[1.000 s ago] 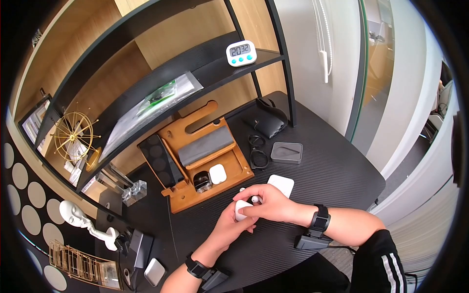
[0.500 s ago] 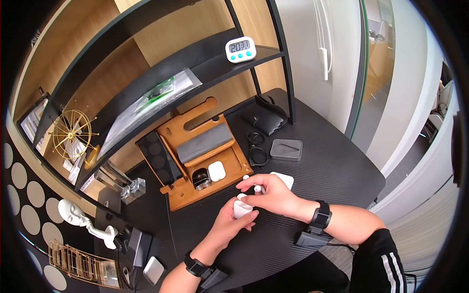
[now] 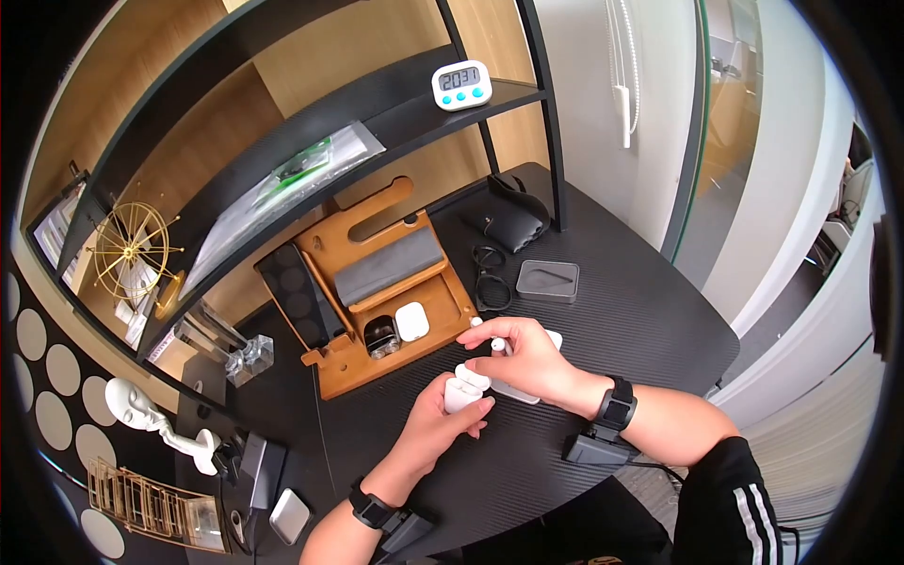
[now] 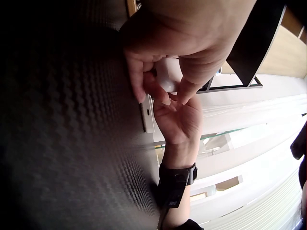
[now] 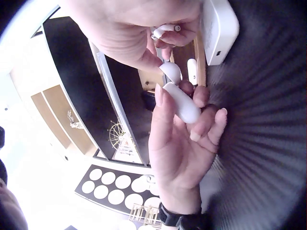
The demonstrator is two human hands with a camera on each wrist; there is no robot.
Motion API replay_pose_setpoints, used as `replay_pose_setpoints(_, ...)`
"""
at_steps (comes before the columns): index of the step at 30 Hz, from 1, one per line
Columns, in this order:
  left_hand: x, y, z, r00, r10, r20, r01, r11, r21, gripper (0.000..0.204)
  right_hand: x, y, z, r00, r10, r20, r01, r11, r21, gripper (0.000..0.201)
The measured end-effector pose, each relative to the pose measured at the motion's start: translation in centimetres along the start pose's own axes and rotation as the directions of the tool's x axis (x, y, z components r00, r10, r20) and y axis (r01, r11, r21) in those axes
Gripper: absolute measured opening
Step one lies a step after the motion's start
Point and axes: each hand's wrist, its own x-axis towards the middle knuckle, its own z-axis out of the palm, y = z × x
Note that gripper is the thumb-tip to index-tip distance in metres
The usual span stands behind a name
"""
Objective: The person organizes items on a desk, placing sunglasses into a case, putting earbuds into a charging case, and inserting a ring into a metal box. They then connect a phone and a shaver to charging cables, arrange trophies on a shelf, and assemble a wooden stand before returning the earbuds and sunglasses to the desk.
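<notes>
Left hand (image 3: pixel 428 428): fingers curled round the white case (image 3: pixel 460 396). Right hand (image 3: pixel 535 365): partly closed, holding white earbuds (image 3: pixel 497 346), thumb at the lid (image 3: pixel 474 377). We see the lid clearly raised, unlike one second ago; we judge the case accessible. It is above the dark desk (image 3: pixel 650 330), near the wooden stand (image 3: pixel 377 373).

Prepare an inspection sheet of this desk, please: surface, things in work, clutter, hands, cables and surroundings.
Surface: black, ribbed desk; no spill seen.
Job's things: white earbud case, lid open; at least one white earbud outside it.
Clutter: wooden stand holding several items, black pouch, metal tin.
Hands: left hand holds the case; right hand holds the earbud.
Cables: black cable by the right wrist; dark loops beside the tin, perhaps a cord.
Surroundings: shelf with timer and golden wheel.
</notes>
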Motion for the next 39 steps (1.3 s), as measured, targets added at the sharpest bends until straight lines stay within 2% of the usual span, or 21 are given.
replay_pose_setpoints(2,0.0,0.0,0.1,1.000,-0.009,-0.026,0.009,1.000,0.007,0.030,0.0,0.0,0.0,0.999,0.038,0.008,-0.038,0.999,0.001,0.031)
replay_pose_setpoints(5,0.0,-0.2,0.2,0.998,0.020,-0.067,-0.022,0.999,-0.038,0.037,0.0,0.3,0.0,1.000,-0.007,-0.012,0.008,1.000,0.025,0.030)
replay_pose_setpoints(11,-0.1,0.2,0.5,0.996,0.051,-0.071,-0.055,0.997,-0.047,0.052,-0.1,-0.1,0.1,1.000,-0.001,0.006,0.001,1.000,0.002,0.029)
replay_pose_setpoints(17,-0.2,0.7,0.6,0.999,0.025,-0.039,-0.026,0.999,-0.022,0.055,0.0,0.3,0.4,1.000,0.006,0.002,-0.006,0.998,0.057,0.027)
replay_pose_setpoints(19,-0.1,0.5,0.5,0.999,0.025,-0.032,-0.026,0.999,-0.032,0.054,0.1,0.5,0.6,0.997,-0.054,-0.051,0.067,0.959,0.275,0.022)
replay_pose_setpoints(20,-0.1,0.4,0.4,0.999,0.025,-0.026,-0.026,0.999,-0.041,0.053,0.0,0.2,0.4,0.997,-0.054,-0.051,0.066,0.960,0.273,0.022)
replay_pose_setpoints(22,-0.1,0.2,0.3,0.999,0.030,-0.025,-0.031,0.998,-0.060,0.052,-0.4,-1.0,-0.2,0.997,0.071,-0.034,-0.050,0.906,0.420,0.025)
replay_pose_setpoints(24,-0.1,0.2,0.3,0.999,0.035,-0.024,-0.037,0.996,-0.079,0.051,-0.5,-1.4,0.0,0.996,0.057,-0.067,-0.027,0.919,0.393,0.029)
replay_pose_setpoints(29,0.0,0.3,0.4,0.999,0.038,-0.031,-0.039,0.999,-0.036,0.047,-0.6,-1.2,0.2,0.999,0.047,-0.013,-0.039,0.920,0.390,0.027)
replay_pose_setpoints(35,0.0,0.1,0.3,0.997,0.063,-0.045,-0.068,0.993,-0.096,0.041,-0.8,-1.2,0.4,0.999,0.034,0.003,-0.032,0.917,0.397,0.025)
replay_pose_setpoints(39,0.2,-0.2,0.1,0.997,0.057,-0.045,-0.060,0.996,-0.067,0.045,-0.9,-1.5,0.2,0.998,0.060,0.027,-0.066,0.909,0.412,0.026)
